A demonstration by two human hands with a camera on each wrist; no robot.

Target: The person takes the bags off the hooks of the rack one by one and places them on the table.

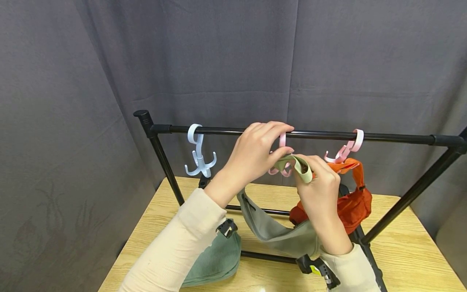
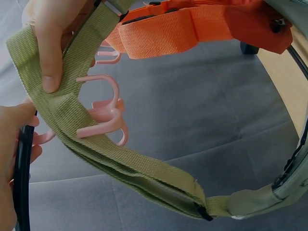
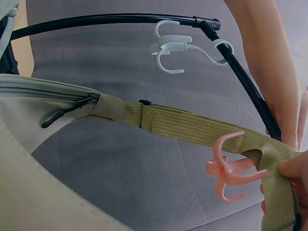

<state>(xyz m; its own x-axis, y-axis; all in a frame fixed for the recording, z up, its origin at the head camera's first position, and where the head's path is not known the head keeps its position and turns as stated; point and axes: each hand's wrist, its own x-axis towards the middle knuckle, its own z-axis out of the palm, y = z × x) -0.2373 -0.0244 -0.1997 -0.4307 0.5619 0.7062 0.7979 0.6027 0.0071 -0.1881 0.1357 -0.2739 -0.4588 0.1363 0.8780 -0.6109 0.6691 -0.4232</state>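
Observation:
My right hand [image 1: 319, 184] pinches the light green webbing strap [image 2: 144, 168] of a grey-green zippered waist bag [image 1: 281, 235]. The strap is doubled over and lies against the prongs of the middle pink hook [image 3: 231, 171]. The bag hangs below from the strap. My left hand [image 1: 257, 148] is at the black rail [image 1: 321, 134], its fingers over the top and its thumb below, holding the pink hook's stem where it loops over the rail. In the head view the hands partly hide this hook.
A light blue hook [image 1: 200, 156] hangs to the left on the rail. On the right, another pink hook [image 1: 350, 148] carries an orange bag [image 1: 355, 209]. A green ribbed bag [image 1: 217, 257] sits low at the left. The rack stands on a wooden table [image 1: 412, 243] before grey curtains.

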